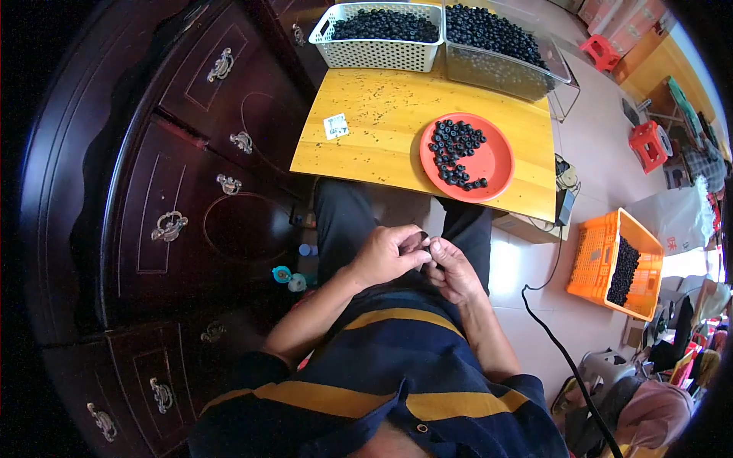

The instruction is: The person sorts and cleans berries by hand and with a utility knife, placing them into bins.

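Note:
Above my lap, my left hand (388,256) and my right hand (452,269) meet at the fingertips, thumbs against fingers in a pinch. A small dark thing shows between them, too small and covered to name. Ahead of my hands, near the front edge of the yellow table (366,156), sits a round red plate (498,156). Small black ring-like pieces (450,149) with pale centres lie in it, mostly toward its left side. Neither hand touches the plate.
At the table's back stand a white perforated basket (374,55) and a clear bin (489,72), both full of black pieces. A small white packet (336,127) and dark crumbs lie on the table. Dark cabinets (191,175) close off the left; an orange crate (595,259) and black cable (561,347) are at right.

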Demonstrator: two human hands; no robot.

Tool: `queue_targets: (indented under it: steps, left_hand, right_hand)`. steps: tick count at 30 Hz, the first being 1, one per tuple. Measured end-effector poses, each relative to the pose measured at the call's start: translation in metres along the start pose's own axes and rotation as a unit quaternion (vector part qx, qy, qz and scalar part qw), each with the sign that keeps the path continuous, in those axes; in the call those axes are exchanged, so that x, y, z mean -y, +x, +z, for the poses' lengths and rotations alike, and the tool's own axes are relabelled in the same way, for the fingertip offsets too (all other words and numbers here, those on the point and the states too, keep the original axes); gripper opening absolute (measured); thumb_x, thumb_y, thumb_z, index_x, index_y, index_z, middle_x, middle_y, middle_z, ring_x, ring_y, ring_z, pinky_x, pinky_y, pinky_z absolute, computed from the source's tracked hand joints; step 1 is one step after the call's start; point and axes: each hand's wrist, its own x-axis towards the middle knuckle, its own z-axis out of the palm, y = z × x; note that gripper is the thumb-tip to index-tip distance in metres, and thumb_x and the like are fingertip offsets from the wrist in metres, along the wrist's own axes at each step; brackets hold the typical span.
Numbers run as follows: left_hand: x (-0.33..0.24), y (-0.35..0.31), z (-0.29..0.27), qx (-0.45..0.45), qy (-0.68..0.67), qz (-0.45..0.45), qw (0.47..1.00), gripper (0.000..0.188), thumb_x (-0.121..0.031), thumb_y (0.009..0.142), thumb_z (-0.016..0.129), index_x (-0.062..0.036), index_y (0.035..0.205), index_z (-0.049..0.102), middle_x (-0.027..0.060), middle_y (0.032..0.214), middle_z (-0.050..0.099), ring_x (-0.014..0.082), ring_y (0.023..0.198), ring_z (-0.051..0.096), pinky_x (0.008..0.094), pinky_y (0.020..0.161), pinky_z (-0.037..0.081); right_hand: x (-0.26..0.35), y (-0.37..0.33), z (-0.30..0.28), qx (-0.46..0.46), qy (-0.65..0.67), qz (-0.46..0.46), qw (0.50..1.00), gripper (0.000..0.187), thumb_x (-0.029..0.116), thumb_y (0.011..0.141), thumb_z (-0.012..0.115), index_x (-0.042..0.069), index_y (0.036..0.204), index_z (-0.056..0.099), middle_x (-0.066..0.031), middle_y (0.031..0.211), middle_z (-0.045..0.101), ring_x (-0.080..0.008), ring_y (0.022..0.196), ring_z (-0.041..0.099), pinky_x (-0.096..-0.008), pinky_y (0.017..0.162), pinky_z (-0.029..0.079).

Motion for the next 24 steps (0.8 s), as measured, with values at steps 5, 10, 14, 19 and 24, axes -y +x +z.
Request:
queue_targets:
  steps: [5,10,14,19,24]
  left_hand:
    - [0.014,-0.002,0.006,0.019,-0.214,-0.003,0.977,0.011,-0.011,0.09,0.075,-0.005,0.095,0.067,-0.0065,0.069,0.059,0.0028,0.056,0.046,0.0215,0.051,0.041]
    - [0.003,-0.001,-0.002,0.072,-0.344,-0.126,0.928,0.01,-0.015,0.096,0.069,-0.0069,0.092,0.065,-0.0067,0.069,0.057,-0.0006,0.055,0.047,0.0182,0.046,0.037]
    - [0.004,0.004,-0.004,0.004,-0.221,-0.062,0.973,0.015,-0.019,0.097,0.067,-0.005,0.093,0.064,-0.0045,0.071,0.059,0.002,0.056,0.049,0.0211,0.049,0.039]
    - [0.006,0.002,-0.012,-0.029,-0.075,-0.016,0.997,0.029,-0.029,0.092,0.074,-0.003,0.094,0.062,0.0014,0.072,0.061,0.0107,0.061,0.058,0.0302,0.055,0.047]
    - [-0.019,0.001,-0.015,-0.029,0.154,0.029,0.987,0.047,-0.048,0.084,0.077,-0.0057,0.093,0.058,0.013,0.077,0.069,0.0327,0.069,0.069,0.042,0.059,0.052]
  right_hand:
    - [-0.001,-0.003,0.001,0.064,0.077,0.02,0.995,0.022,0.036,0.1,0.063,0.016,0.095,0.056,0.0063,0.072,0.049,-0.0024,0.05,0.032,-0.0178,0.043,0.023]
    - [0.001,-0.005,0.008,0.101,0.128,0.023,0.986,0.021,0.034,0.099,0.064,0.014,0.099,0.057,0.0053,0.073,0.048,-0.0031,0.053,0.036,-0.0169,0.044,0.027]
    - [-0.001,-0.003,0.009,0.108,0.12,0.032,0.986,0.021,0.033,0.099,0.064,0.013,0.102,0.058,0.0045,0.074,0.048,-0.0034,0.053,0.037,-0.0174,0.044,0.028]
    - [0.001,0.003,0.004,0.065,0.223,0.02,0.972,0.02,0.029,0.1,0.062,0.01,0.104,0.059,0.0024,0.076,0.05,-0.0046,0.053,0.04,-0.0182,0.043,0.031]
    - [-0.003,0.006,0.002,0.057,0.217,0.026,0.974,0.018,0.027,0.1,0.062,0.009,0.104,0.06,0.0024,0.076,0.051,-0.0054,0.053,0.042,-0.0182,0.042,0.032]
